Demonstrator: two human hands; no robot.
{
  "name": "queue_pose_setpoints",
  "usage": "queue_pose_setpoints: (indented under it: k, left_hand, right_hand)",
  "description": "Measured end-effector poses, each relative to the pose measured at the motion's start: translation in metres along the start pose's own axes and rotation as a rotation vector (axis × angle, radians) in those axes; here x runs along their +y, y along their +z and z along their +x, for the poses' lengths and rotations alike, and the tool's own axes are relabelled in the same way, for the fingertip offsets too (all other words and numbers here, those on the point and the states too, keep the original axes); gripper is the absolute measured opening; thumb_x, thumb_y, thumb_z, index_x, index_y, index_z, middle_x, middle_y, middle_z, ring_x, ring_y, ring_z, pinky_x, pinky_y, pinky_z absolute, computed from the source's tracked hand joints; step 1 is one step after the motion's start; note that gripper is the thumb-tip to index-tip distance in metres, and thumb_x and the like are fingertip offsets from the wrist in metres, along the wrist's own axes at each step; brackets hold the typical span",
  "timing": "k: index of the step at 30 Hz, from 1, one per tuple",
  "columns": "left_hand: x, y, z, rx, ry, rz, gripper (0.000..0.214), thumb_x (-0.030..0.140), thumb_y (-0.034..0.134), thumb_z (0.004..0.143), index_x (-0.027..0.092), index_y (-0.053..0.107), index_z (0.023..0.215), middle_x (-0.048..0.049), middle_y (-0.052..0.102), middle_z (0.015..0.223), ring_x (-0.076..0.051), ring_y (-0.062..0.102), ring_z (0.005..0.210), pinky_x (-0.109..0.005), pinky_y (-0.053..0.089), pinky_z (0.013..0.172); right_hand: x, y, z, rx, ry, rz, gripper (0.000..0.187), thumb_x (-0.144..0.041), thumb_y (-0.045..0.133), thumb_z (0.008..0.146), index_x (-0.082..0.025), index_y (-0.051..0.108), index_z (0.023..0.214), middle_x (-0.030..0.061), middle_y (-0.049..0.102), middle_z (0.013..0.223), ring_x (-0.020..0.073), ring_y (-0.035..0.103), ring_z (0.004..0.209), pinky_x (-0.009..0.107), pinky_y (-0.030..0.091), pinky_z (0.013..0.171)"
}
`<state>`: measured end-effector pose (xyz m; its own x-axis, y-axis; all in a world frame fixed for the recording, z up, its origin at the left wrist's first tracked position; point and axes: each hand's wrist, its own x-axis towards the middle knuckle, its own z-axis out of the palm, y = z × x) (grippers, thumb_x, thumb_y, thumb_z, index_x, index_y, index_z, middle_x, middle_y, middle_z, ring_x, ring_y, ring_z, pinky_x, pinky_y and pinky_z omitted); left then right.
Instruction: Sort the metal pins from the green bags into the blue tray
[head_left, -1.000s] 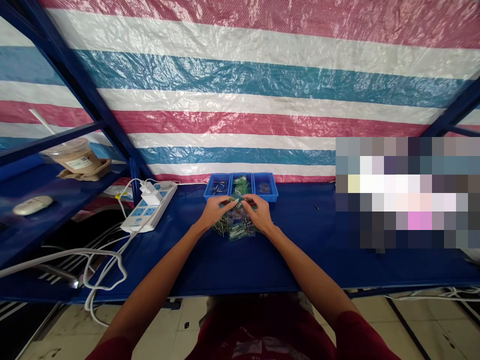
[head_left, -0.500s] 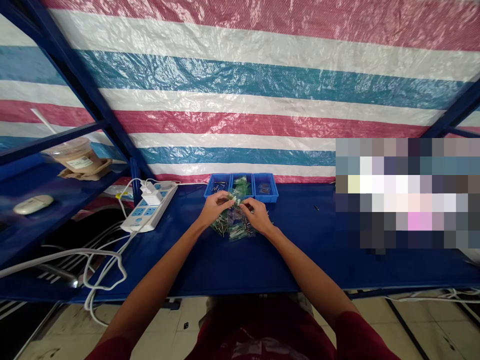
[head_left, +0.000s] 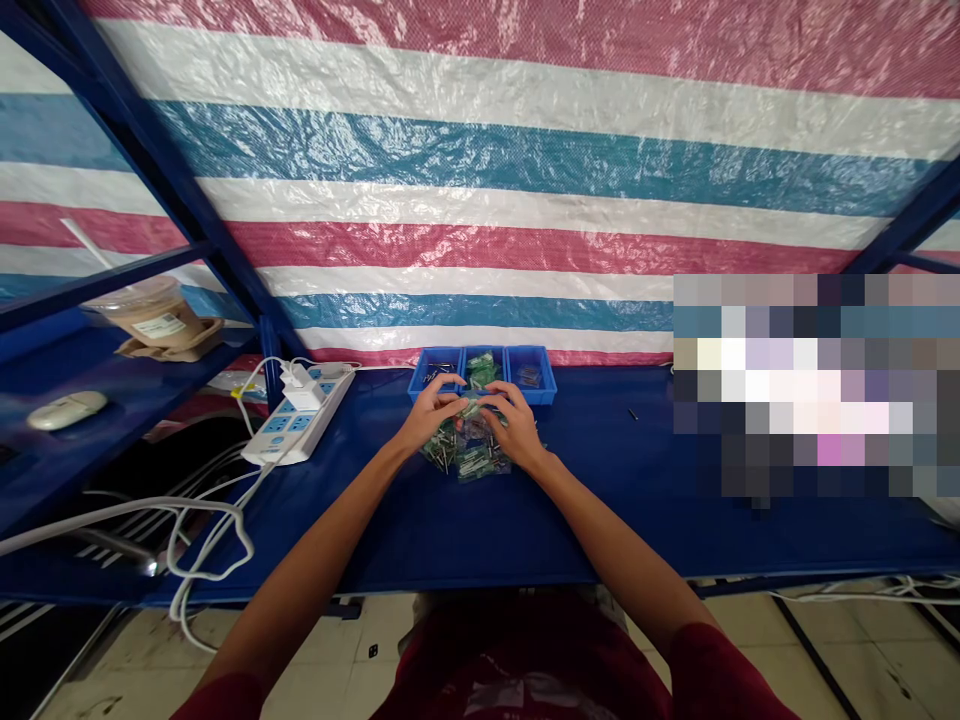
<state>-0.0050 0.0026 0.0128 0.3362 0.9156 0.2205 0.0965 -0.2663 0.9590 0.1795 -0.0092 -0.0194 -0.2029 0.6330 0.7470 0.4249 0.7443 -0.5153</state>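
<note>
Between my left hand [head_left: 427, 420] and my right hand [head_left: 516, 424] is a small greenish plastic bag [head_left: 470, 407], pinched from both sides near the thumbs. The index fingers of both hands arch above it. What the bag contains is too small to make out. Just below my hands lie filled bags [head_left: 480, 463] with thin metal pieces that look like screws, and a heap of similar loose pieces on green plastic [head_left: 442, 450]. My fingers partly cover this pile.
Behind my hands stands a three-part blue tray [head_left: 531, 398], holding metal pieces, green bags and small clear bags. A power strip [head_left: 315, 425] with white cables lies left. A small dark piece [head_left: 633, 414] rests right. A drink cup [head_left: 161, 318] sits on the left shelf.
My index fingers have lifted and spread away from the bag, while the thumbs stay close to it. The bag sits slightly lower, and more of the tray's green bags shows.
</note>
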Motion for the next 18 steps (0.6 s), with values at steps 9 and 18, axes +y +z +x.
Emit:
queue_pose_setpoints:
  k: [9, 18]
  left_hand:
    - [-0.001, -0.001, -0.001, -0.003, 0.184, 0.324, 0.037, 0.051, 0.062, 0.083, 0.016, 0.068, 0.093, -0.0083, 0.068, 0.092, -0.020, 0.062, 0.082, -0.030, 0.050, 0.075]
    - [-0.011, -0.002, -0.001, 0.188, 0.154, 0.257, 0.037, 0.051, 0.067, 0.076, 0.015, 0.068, 0.083, -0.0065, 0.069, 0.082, -0.019, 0.063, 0.075, -0.030, 0.053, 0.071]
  right_hand:
    - [-0.003, -0.003, 0.001, 0.012, 0.168, 0.057, 0.024, -0.035, 0.047, 0.095, -0.020, 0.065, 0.092, 0.0079, 0.068, 0.091, 0.0209, 0.062, 0.086, 0.034, 0.048, 0.081]
    - [-0.010, -0.005, 0.004, -0.095, 0.329, 0.207, 0.033, -0.047, 0.052, 0.089, -0.019, 0.060, 0.076, 0.0009, 0.058, 0.067, 0.0152, 0.053, 0.063, 0.026, 0.042, 0.062]
